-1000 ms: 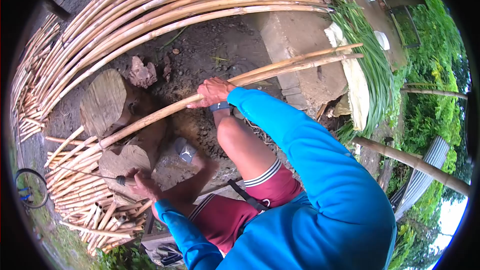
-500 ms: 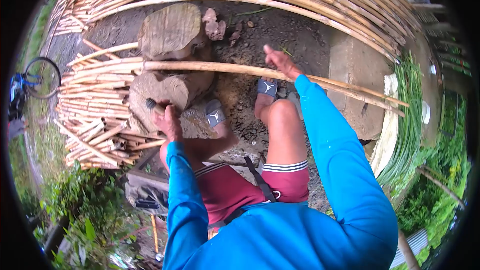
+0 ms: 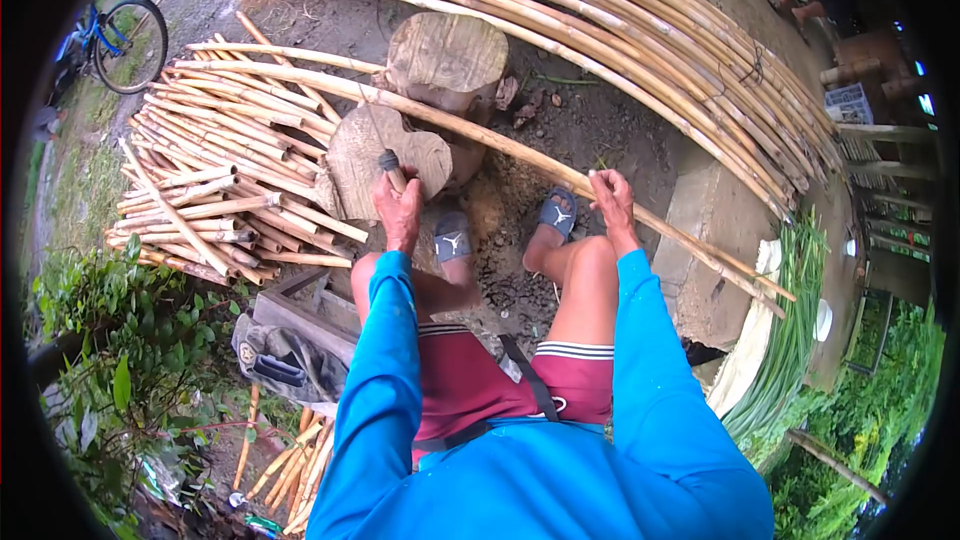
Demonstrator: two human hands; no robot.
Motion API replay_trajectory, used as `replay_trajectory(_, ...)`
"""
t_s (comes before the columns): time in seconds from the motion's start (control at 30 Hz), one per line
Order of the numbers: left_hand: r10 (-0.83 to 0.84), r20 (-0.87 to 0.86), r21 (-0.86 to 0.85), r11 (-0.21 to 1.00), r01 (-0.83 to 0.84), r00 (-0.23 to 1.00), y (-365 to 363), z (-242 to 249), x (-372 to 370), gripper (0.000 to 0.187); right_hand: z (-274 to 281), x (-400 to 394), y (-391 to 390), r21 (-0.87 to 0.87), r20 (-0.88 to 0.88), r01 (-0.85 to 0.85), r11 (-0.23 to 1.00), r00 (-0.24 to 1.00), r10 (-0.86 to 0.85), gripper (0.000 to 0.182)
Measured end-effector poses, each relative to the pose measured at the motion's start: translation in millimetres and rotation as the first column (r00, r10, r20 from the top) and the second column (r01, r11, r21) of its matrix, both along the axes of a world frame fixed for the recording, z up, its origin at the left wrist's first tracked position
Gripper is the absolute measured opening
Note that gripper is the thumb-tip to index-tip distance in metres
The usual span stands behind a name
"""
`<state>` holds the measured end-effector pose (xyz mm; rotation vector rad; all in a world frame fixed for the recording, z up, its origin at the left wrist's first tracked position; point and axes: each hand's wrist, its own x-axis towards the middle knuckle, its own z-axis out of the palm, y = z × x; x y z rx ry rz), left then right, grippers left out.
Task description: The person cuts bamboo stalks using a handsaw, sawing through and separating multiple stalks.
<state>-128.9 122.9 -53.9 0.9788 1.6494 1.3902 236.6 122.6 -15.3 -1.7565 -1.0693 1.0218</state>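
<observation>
My left hand [image 3: 400, 210] is closed around the handle of a long knife [image 3: 389, 159], in front of a sawn wooden block [image 3: 365, 165]. The knife's dark collar points away from me, and its thin blade, seen nearly edge-on, is hard to make out. A long bamboo pole [image 3: 500, 142] slants across the block, from the cut pile on the left down to the right. My right hand [image 3: 613, 202] is at this pole with curled fingers, over my right knee. Toward the right end, the pole shows two separate tips.
Cut bamboo pieces [image 3: 200, 175] lie heaped at left, with long poles [image 3: 600, 15] stacked beyond. Another log block [image 3: 445, 50] stands behind the first. A concrete slab [image 3: 705, 240] and green strips [image 3: 770, 330] are at right. A bicycle [image 3: 130, 45] is at far left; a person's legs [image 3: 805, 5] show at upper right.
The view has turned, and the pole now slants more steeply. My right hand has gone from a pointing finger above the pole to curled fingers on it. My left hand still holds the knife.
</observation>
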Motion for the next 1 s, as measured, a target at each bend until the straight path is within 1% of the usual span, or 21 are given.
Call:
replay_trajectory(0.03,-0.005,0.027,0.005,1.0,0.004,1.0,-2,3,3,0.022,-6,-1,-1,0.014,-0.007,-0.011,1.0,1.0,0.011,0.037)
replay_trajectory(0.1,-0.022,-0.146,0.103,0.994,0.038,0.989,-1,-1,3,0.022,-17,-1,1,0.03,0.215,-0.163,0.986,0.965,0.153,0.032)
replay_trajectory(0.17,-0.046,-0.137,0.04,0.998,0.052,0.99,-6,25,6,0.024,-12,-7,1,-0.059,0.353,-0.339,0.939,0.873,0.338,0.028)
replay_trajectory(0.23,-0.028,-0.151,0.077,0.996,0.04,0.988,-5,17,6,0.025,-12,-17,1,0.07,0.513,-0.441,0.895,0.785,0.348,0.027)
replay_trajectory(0.27,-0.042,-0.164,0.049,0.997,0.051,0.986,-4,11,4,0.025,-13,-20,2,0.039,0.505,-0.465,0.885,0.773,0.384,0.027)
replay_trajectory(0.3,-0.038,-0.169,0.011,0.999,0.04,0.985,-6,26,5,0.025,-16,-21,4,0.006,0.499,-0.482,0.876,0.761,0.415,0.027)
replay_trajectory(0.33,-0.044,-0.179,0.013,0.999,0.047,0.983,-7,28,4,0.026,-23,-19,4,0.019,0.492,-0.502,0.865,0.757,0.429,0.027)
replay_trajectory(0.4,-0.04,-0.191,0.019,0.999,0.044,0.981,-5,31,2,0.026,-38,-17,7,-0.11,0.394,-0.528,0.842,0.754,0.525,0.028)
replay_trajectory(0.43,-0.045,-0.179,0.016,0.999,0.048,0.983,-6,32,3,0.026,-32,-22,6,-0.111,0.391,-0.534,0.838,0.752,0.531,0.028)
replay_trajectory(0.5,-0.064,-0.162,0.009,0.998,0.066,0.985,-8,31,4,0.026,-12,-32,2,-0.226,0.352,-0.513,0.828,0.75,0.56,0.028)
replay_trajectory(0.57,-0.059,-0.193,0.0,0.998,0.06,0.979,-6,30,5,0.025,-20,-32,4,-0.201,0.392,-0.515,0.833,0.738,0.55,0.028)
replay_trajectory(0.63,-0.042,-0.195,0.035,0.998,0.05,0.98,-6,28,6,0.023,-30,-28,0,-0.13,0.348,-0.534,0.835,0.764,0.543,0.029)
replay_trajectory(0.7,-0.076,-0.152,0.028,0.996,0.081,0.985,-3,16,3,0.02,-25,-30,1,-0.232,0.353,-0.532,0.814,0.734,0.58,0.033)
replay_trajectory(0.73,-0.076,-0.213,0.089,0.991,0.097,0.974,-2,7,1,0.02,-25,-30,1,-0.238,0.336,-0.553,0.799,0.725,0.602,0.033)
replay_trajectory(0.77,-0.069,-0.123,0.002,0.998,0.07,0.99,-3,12,2,0.024,-29,-27,1,-0.244,0.319,-0.57,0.784,0.717,0.62,0.034)
replay_trajectory(0.83,-0.087,-0.013,-0.013,0.996,0.087,0.996,-3,8,1,0.023,-39,-21,-1,-0.226,0.29,-0.606,0.763,0.706,0.647,0.036)
replay_trajectory(0.87,-0.091,-0.058,-0.014,0.996,0.09,0.994,0,3,0,0.024,-40,-18,-2,-0.202,0.311,-0.618,0.76,0.695,0.648,0.037)
replay_trajectory(0.9,-0.095,-0.011,-0.035,0.995,0.095,0.995,-1,8,1,0.024,-42,-18,-5,-0.178,0.327,-0.634,0.752,0.683,0.653,0.039)
replay_trajectory(0.93,-0.101,0.014,-0.007,0.995,0.102,0.995,-1,8,0,0.024,-36,-19,-7,-0.235,0.32,-0.626,0.744,0.673,0.667,0.04)
replay_trajectory(0.97,-0.107,0.019,0.024,0.994,0.107,0.994,2,-6,-5,0.022,-29,-20,-9,-0.29,0.311,-0.617,0.732,0.662,0.682,0.042)
replay_trajectory(1.0,-0.106,0.094,0.055,0.993,0.101,0.99,1,-3,-2,0.021,-42,-18,-14,-0.158,0.364,-0.641,0.751,0.669,0.648,0.042)
